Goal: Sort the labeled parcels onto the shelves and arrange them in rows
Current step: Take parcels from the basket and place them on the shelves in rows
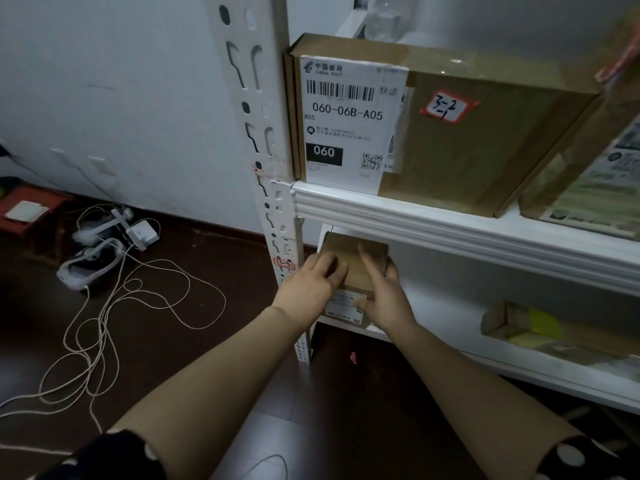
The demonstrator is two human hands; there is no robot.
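Observation:
A small brown cardboard parcel (349,258) with a white label on its near end sits at the left end of the lower shelf (450,306). My left hand (311,282) lies on its top left side, fingers fairly straight. My right hand (381,289) grips its right side, with the thumb over the label end. On the upper shelf (450,230) lies a large flat parcel (450,140) with a China Post label reading 060-06B-A05 and a handwritten tag 3-2-1.
A second parcel (588,181) sits at the right on the upper shelf. A brown and yellow parcel (526,327) lies further right on the lower shelf. The white shelf post (266,168) stands left. Headsets and white cables (104,258) lie on the dark floor.

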